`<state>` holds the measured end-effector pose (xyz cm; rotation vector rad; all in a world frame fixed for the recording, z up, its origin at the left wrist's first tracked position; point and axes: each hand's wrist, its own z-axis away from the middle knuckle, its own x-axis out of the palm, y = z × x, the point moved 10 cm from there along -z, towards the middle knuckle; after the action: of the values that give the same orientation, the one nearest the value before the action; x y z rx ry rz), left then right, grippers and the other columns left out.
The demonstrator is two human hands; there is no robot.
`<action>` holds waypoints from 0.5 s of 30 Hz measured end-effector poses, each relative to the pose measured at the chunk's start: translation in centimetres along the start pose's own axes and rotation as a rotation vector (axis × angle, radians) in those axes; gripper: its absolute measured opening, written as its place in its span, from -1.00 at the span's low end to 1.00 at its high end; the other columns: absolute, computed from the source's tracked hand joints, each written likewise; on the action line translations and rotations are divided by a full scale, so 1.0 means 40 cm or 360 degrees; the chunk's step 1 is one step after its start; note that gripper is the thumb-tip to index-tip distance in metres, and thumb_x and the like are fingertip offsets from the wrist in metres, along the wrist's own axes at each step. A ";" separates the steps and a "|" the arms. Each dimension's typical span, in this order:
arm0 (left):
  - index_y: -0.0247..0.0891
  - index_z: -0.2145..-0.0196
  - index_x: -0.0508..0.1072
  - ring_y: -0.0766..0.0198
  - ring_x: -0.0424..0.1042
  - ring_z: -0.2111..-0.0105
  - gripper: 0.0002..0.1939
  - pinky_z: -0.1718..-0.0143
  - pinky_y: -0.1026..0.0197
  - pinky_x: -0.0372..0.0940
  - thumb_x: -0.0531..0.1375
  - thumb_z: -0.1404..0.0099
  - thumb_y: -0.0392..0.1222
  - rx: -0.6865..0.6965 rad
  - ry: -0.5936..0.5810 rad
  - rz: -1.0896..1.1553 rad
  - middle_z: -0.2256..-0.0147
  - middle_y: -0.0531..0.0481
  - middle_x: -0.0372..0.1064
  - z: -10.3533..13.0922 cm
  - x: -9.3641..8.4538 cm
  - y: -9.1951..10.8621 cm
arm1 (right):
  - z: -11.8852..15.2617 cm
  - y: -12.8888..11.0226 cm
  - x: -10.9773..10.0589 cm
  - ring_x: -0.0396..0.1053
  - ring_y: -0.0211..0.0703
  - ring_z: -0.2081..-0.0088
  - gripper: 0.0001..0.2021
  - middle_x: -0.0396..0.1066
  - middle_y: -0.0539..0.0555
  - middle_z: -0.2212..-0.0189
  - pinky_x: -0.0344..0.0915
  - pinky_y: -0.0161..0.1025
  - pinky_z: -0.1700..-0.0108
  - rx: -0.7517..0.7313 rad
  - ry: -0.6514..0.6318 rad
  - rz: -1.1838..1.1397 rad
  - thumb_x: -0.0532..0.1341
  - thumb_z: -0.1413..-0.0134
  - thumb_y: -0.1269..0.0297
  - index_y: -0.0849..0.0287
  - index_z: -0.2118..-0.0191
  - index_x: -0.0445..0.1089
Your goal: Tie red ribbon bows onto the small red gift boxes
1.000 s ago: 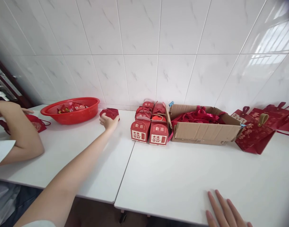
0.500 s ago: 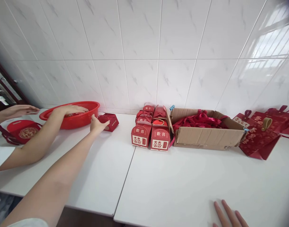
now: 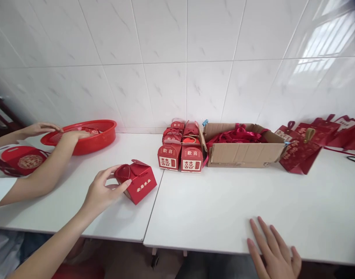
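My left hand [image 3: 103,193] grips a small red gift box [image 3: 141,186] by its left side, thumb in front and fingers behind. The box has gold characters on its front and a dark red cord at the top; it is tilted over the left table. On the right, my right hand [image 3: 271,248] lies at the front edge of the white table [image 3: 218,205], fingers spread, with nothing in it. Two rows of red gift boxes [image 3: 191,158] with white double-happiness labels stand near the wall, between my hands.
A cardboard box [image 3: 247,154] full of dark red ribbons stands beside the rows. Red gift bags [image 3: 300,151] are at the far right. At left, a co-worker's hands [image 3: 75,135] are at a red plastic basket [image 3: 104,141], with another red box [image 3: 28,161] nearby.
My left hand has brought the red gift box from beside the basket toward me and slightly right. My right hand shows more fully on the table edge. The view has shifted a little.
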<state>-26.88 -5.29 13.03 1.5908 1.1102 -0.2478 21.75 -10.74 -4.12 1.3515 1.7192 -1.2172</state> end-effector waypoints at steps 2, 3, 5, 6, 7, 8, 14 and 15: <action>-0.19 0.03 0.33 0.10 0.35 0.05 -0.46 0.23 0.20 0.46 0.24 -0.06 0.08 -0.0002 -0.0114 0.0128 0.04 -0.07 0.31 0.015 0.026 0.041 | -0.002 -0.005 -0.010 -0.03 0.17 -0.29 -0.48 -0.03 -0.02 -0.31 -0.14 0.25 -0.20 0.0036 0.0038 0.0027 -0.17 -0.26 0.05 -0.17 -0.32 -0.10; -0.20 0.02 0.33 0.10 0.34 0.04 -0.46 0.22 0.20 0.46 0.24 -0.07 0.07 0.0036 -0.0175 0.0202 0.03 -0.07 0.31 0.018 0.045 0.069 | -0.003 -0.008 -0.014 -0.04 0.16 -0.30 -0.49 -0.01 -0.01 -0.31 -0.15 0.25 -0.21 0.0052 0.0052 0.0039 -0.17 -0.27 0.05 -0.15 -0.31 -0.05; -0.19 -0.01 0.31 0.11 0.33 0.04 -0.44 0.22 0.18 0.47 0.26 -0.06 0.04 0.0174 -0.0260 0.0351 0.01 -0.08 0.26 0.024 0.088 0.139 | -0.007 -0.017 -0.016 -0.04 0.15 -0.29 -0.50 0.01 0.00 -0.30 -0.18 0.24 -0.22 0.0060 0.0040 0.0052 -0.17 -0.27 0.05 -0.11 -0.29 0.03; -0.17 -0.02 0.30 0.12 0.33 0.04 -0.43 0.22 0.18 0.47 0.27 -0.06 0.02 0.0266 -0.0298 0.0418 0.00 -0.08 0.23 0.030 0.113 0.180 | -0.008 -0.021 -0.016 -0.04 0.15 -0.29 -0.50 0.02 0.00 -0.30 -0.19 0.24 -0.22 0.0060 0.0027 0.0055 -0.17 -0.27 0.04 -0.10 -0.28 0.05; -0.15 -0.03 0.30 0.12 0.32 0.04 -0.43 0.22 0.17 0.48 0.28 -0.06 0.00 0.0362 -0.0343 0.0475 0.00 -0.08 0.20 0.038 0.141 0.222 | -0.010 -0.023 -0.018 -0.03 0.15 -0.29 -0.50 0.02 0.00 -0.30 -0.19 0.25 -0.21 0.0064 0.0019 0.0057 -0.17 -0.27 0.03 -0.10 -0.27 0.07; -0.13 -0.04 0.30 0.12 0.31 0.03 -0.43 0.22 0.17 0.48 0.28 -0.07 -0.02 0.0448 -0.0393 0.0515 0.00 -0.07 0.19 0.046 0.171 0.264 | -0.011 -0.025 -0.020 -0.03 0.15 -0.29 -0.51 0.02 0.00 -0.30 -0.18 0.25 -0.21 0.0067 0.0010 0.0057 -0.17 -0.27 0.03 -0.10 -0.27 0.08; -0.06 -0.11 0.26 0.08 0.34 0.01 -0.34 0.04 0.05 0.39 0.29 -0.05 0.01 0.0742 -0.0946 0.0394 -0.06 -0.09 0.13 0.075 0.388 0.446 | -0.018 -0.040 -0.046 -0.03 0.12 -0.29 -0.49 0.06 0.05 -0.28 -0.16 0.24 -0.21 0.0096 -0.0018 0.0070 -0.19 -0.28 0.01 0.00 -0.24 0.14; -0.06 -0.11 0.26 0.03 0.30 -0.05 -0.34 -0.02 0.01 0.35 0.28 -0.05 -0.02 0.0784 -0.1048 0.0296 -0.10 -0.11 0.09 0.082 0.418 0.461 | -0.018 -0.043 -0.050 -0.04 0.11 -0.29 -0.48 0.06 0.06 -0.28 -0.16 0.24 -0.21 0.0102 -0.0015 0.0071 -0.20 -0.28 0.01 0.01 -0.24 0.15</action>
<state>-2.79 1.84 12.80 1.8266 0.3973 -0.8999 20.69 -10.91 -1.58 1.4120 1.6474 -1.2613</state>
